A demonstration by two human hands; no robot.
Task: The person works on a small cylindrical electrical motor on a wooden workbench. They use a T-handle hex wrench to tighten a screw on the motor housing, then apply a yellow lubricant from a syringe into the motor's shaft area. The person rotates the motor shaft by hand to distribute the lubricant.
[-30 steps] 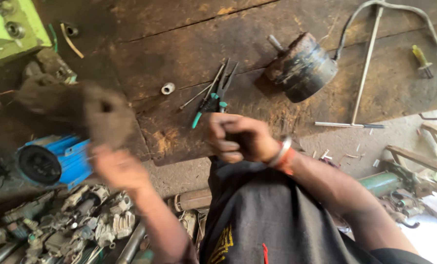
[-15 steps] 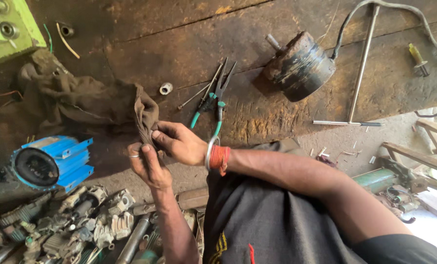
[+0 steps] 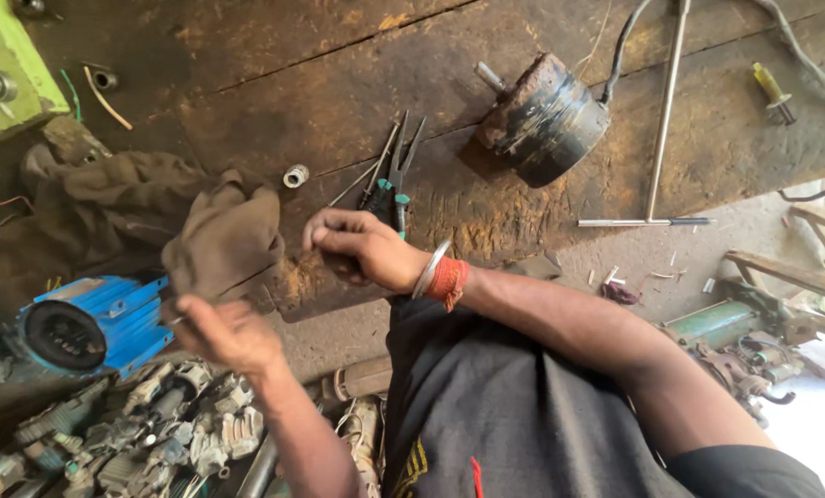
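- The left hand [image 3: 228,334] has its fingers pinched on the lower edge of a dirty brown cloth rag [image 3: 223,238], lifting that corner off the bench.
- The right hand [image 3: 362,247] is curled into a loose fist; whether it grips something small inside cannot be told. An orange thread band and a metal bangle sit on its wrist.
- The rest of the rag lies bunched on the stained, rust-brown wooden workbench [image 3: 338,83], left of the right hand.
- Just beyond the right hand lie green-handled long-nose pliers [image 3: 397,175], with a small metal ring [image 3: 295,175] near them.
- A black cylindrical motor [image 3: 546,124] rests farther right, beside a long steel T-handled rod [image 3: 657,148].
- A blue finned motor housing [image 3: 89,323] sits below the bench edge, over a heap of grey metal parts [image 3: 154,433] on the floor.
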